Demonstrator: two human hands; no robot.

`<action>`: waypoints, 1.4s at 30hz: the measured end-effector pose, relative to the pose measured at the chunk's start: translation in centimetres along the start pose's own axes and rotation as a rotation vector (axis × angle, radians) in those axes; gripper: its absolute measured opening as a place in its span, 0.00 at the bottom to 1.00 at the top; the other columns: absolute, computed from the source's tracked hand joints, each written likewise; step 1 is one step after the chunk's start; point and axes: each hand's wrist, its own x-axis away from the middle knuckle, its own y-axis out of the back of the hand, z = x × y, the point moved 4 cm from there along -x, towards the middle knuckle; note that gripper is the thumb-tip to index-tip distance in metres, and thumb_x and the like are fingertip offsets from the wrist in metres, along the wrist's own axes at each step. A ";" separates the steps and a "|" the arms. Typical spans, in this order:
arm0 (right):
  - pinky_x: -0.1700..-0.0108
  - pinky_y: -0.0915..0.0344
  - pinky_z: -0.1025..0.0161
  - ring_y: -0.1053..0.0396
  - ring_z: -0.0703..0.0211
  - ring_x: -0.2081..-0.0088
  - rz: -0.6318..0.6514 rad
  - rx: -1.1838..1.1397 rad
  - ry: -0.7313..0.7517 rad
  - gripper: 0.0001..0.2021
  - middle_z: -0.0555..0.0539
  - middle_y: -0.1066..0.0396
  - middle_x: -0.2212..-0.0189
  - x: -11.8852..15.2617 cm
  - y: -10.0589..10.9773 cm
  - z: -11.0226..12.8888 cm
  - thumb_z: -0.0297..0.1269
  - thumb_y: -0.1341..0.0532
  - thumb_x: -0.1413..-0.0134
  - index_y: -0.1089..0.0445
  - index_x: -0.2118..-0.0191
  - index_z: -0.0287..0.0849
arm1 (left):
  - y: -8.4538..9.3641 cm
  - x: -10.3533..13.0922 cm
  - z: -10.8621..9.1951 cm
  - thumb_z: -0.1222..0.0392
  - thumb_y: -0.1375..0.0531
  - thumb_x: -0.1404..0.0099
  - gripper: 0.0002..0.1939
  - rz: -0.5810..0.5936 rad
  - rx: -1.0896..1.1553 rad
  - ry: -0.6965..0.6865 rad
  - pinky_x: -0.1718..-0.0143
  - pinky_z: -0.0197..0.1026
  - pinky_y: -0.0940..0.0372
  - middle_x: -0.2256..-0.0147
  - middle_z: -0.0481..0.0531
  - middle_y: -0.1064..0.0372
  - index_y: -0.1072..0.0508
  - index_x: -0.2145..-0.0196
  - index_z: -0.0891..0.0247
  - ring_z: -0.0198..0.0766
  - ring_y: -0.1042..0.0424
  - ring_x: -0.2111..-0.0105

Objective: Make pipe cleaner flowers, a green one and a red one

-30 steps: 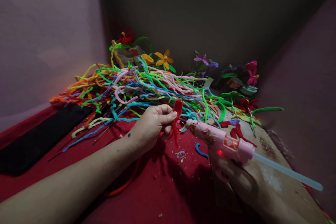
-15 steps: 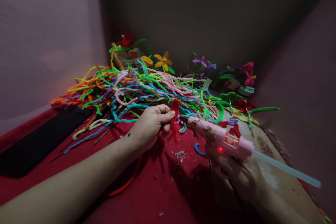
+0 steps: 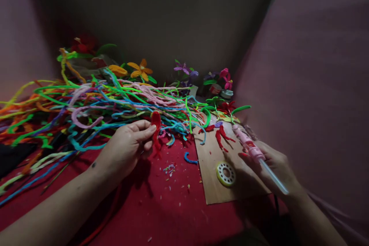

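Note:
Between the thumb and fingers of my left hand (image 3: 127, 142) is a red pipe-cleaner petal (image 3: 156, 123), its loose tail hanging below. My right hand (image 3: 272, 161) is wrapped round a pink hot glue gun (image 3: 249, 144), with a clear glue stick (image 3: 275, 178) jutting from its rear. The gun's nozzle points away toward the far edge of a brown board (image 3: 210, 184), near a red flower with a green leaf (image 3: 241, 109). On that board lie more red petals (image 3: 221, 138) and a roll of tape (image 3: 226, 174).
A large heap of coloured pipe cleaners (image 3: 138, 102) spreads across the red cloth (image 3: 167, 219). Behind it stand an orange flower (image 3: 140, 71), a purple flower (image 3: 183, 68) and a pink flower (image 3: 226, 78). A blue scrap (image 3: 190, 158) and small clippings (image 3: 169, 169) lie in front.
My right hand has carried the glue gun away from the red petal, rightward over the board, and turned it. The view has swung right, uncovering the tape roll. My left hand still pinches the petal.

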 end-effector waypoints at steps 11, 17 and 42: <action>0.67 0.42 0.63 0.36 0.58 0.70 0.396 0.533 -0.181 0.09 0.45 0.36 0.68 2.3 -0.1 -8.7 0.35 0.48 0.52 0.33 0.66 0.40 | -0.4 0.1 0.3 0.62 0.36 0.50 0.11 -0.012 -0.011 0.024 0.89 0.26 0.51 0.89 0.40 0.45 0.37 0.78 0.64 0.23 0.48 0.90; 0.68 0.43 0.63 0.35 0.52 0.62 0.302 0.634 -0.213 0.12 0.41 0.34 0.63 -0.7 1.1 -5.7 0.35 0.49 0.49 0.32 0.63 0.39 | -0.5 0.3 0.4 0.61 0.36 0.51 0.12 0.005 -0.003 0.018 0.89 0.27 0.51 0.90 0.39 0.45 0.37 0.77 0.64 0.24 0.47 0.90; 0.81 0.51 0.69 0.47 0.70 0.84 0.248 -0.573 -0.283 0.08 0.54 0.39 0.84 -8.1 -4.9 6.4 0.39 0.40 0.56 0.33 0.73 0.38 | -1.1 1.0 -0.1 0.56 0.40 0.44 0.12 0.098 -0.054 -0.054 0.89 0.28 0.54 0.89 0.40 0.44 0.37 0.78 0.64 0.23 0.50 0.91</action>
